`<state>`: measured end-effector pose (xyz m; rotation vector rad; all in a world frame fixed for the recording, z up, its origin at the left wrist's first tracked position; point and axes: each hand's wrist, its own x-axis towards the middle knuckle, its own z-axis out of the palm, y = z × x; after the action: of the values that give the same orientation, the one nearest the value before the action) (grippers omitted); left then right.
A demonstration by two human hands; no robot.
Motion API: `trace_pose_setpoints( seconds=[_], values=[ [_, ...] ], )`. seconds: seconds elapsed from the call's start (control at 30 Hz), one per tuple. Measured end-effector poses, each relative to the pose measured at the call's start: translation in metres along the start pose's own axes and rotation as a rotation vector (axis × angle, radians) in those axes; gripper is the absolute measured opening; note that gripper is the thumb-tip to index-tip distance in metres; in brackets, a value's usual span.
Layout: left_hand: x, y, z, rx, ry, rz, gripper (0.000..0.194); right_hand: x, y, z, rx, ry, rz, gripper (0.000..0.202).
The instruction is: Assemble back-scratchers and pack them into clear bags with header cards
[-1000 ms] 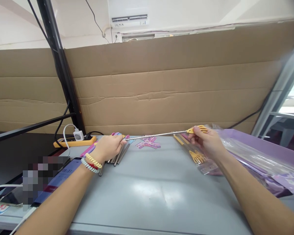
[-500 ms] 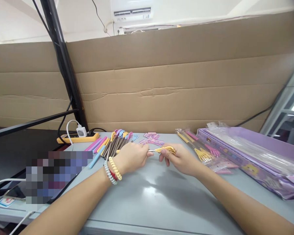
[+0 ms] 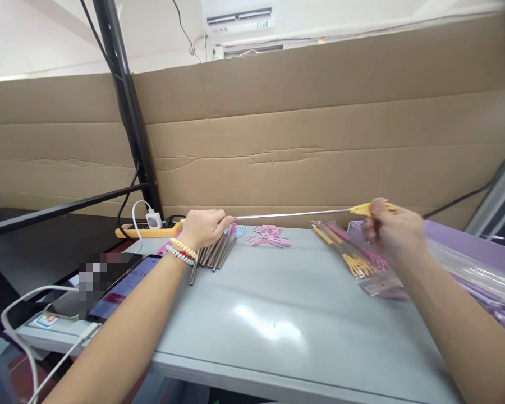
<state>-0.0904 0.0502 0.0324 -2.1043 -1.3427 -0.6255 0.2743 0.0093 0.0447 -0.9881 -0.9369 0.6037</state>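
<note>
A yellow telescopic back scratcher (image 3: 292, 214) is stretched out level above the table, its thin metal rod bare between my hands. My left hand (image 3: 206, 227), wearing coiled bands at the wrist, is closed round the handle end, most of which it hides. At the other end my right hand (image 3: 393, 227) grips the yellow claw head (image 3: 361, 210), with the fingers covering part of it. Below my left hand lie several back scratchers (image 3: 219, 252) with brown metal shafts. Bagged back scratchers (image 3: 356, 261) with yellow and pink claws rest below and left of my right hand.
Small pink cards (image 3: 269, 240) lie at the table's back. A purple box (image 3: 450, 235) with clear plastic sleeves stands at the right. Phones (image 3: 122, 289), white cables and a yellow power strip (image 3: 130, 230) are at the left. A cardboard wall (image 3: 278, 134) closes off the back.
My hands have moved apart, left hand leftward and right hand right and up. The back scratcher's rod is pulled out long between them. The view has shifted slightly.
</note>
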Motion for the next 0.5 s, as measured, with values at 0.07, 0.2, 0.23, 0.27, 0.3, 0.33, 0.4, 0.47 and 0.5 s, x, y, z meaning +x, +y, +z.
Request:
trace_pose_setpoints(
  seconds=[0.07,0.2,0.23,0.27,0.3,0.33,0.4,0.47,0.5],
  values=[
    [0.0,-0.009,0.002,0.014,0.052,-0.049,0.056,0.01,-0.012,-0.012,0.115,0.153,-0.037,0.036],
    [-0.003,-0.023,0.006,0.08,0.121,-0.168,0.057,0.029,-0.025,-0.045,0.154,0.553,-0.102,0.039],
    [-0.003,-0.025,0.006,0.087,0.125,-0.178,0.057,0.033,-0.026,-0.052,0.168,0.67,-0.1,0.04],
    [-0.003,-0.027,0.007,0.091,0.129,-0.181,0.057,0.035,-0.027,-0.059,0.189,0.736,-0.097,0.039],
    [-0.002,-0.028,0.007,0.094,0.131,-0.177,0.058,0.038,-0.028,-0.064,0.213,0.789,-0.087,0.038],
    [-0.001,-0.028,0.006,0.099,0.131,-0.171,0.059,0.04,-0.029,-0.069,0.228,0.821,-0.078,0.037],
    [0.0,-0.028,0.006,0.117,0.129,-0.169,0.061,0.044,-0.027,-0.075,0.229,0.851,-0.075,0.037],
    [0.0,-0.03,0.005,0.138,0.119,-0.188,0.062,0.049,-0.023,-0.079,0.116,0.814,-0.149,0.04],
    [0.0,-0.031,0.004,0.146,0.109,-0.206,0.063,0.051,-0.019,-0.08,0.027,0.765,-0.2,0.04]
  ],
)
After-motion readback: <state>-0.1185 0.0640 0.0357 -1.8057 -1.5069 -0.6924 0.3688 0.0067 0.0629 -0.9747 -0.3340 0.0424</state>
